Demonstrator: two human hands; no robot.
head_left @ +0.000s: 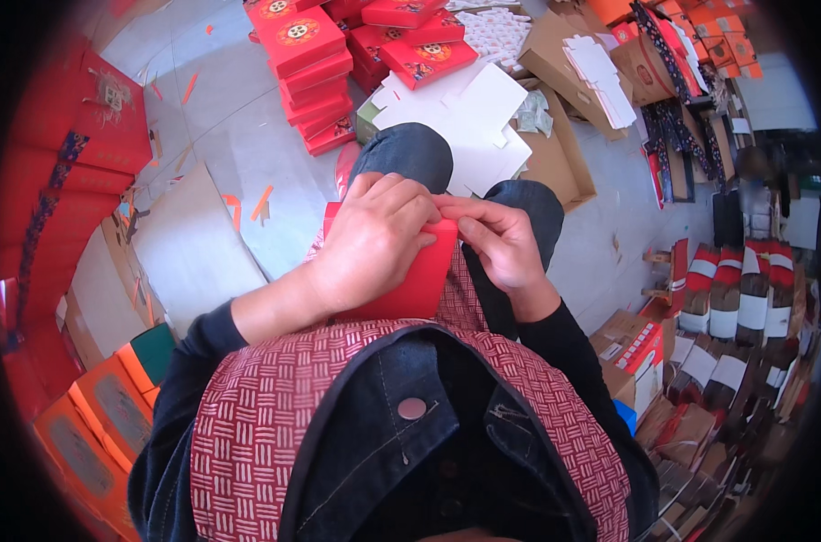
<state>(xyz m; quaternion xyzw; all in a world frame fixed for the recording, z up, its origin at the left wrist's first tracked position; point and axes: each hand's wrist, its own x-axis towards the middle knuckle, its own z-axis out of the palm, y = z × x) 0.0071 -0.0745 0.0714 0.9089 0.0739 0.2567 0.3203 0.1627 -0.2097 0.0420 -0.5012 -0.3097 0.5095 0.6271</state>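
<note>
A red cardboard box (429, 275) rests on my lap, its smooth red face partly covered by my left forearm and hand. My left hand (379, 230) bends over the box's far side, fingers curled in at its far right corner. From the right, my right hand (503, 242) pinches the same corner between thumb and forefinger, the two hands' fingertips meeting there. What lies right under the fingertips is hidden. A red patterned apron (266, 406) covers my front, and my knees show beyond the box.
Finished-looking red boxes (307, 54) are stacked ahead on the floor, beside flat white card pieces (465, 117) and an open brown carton (564, 163). Large red boxes (94, 126) stand left, orange boxes (99, 415) lower left. Bundled packaging (736, 298) fills the right.
</note>
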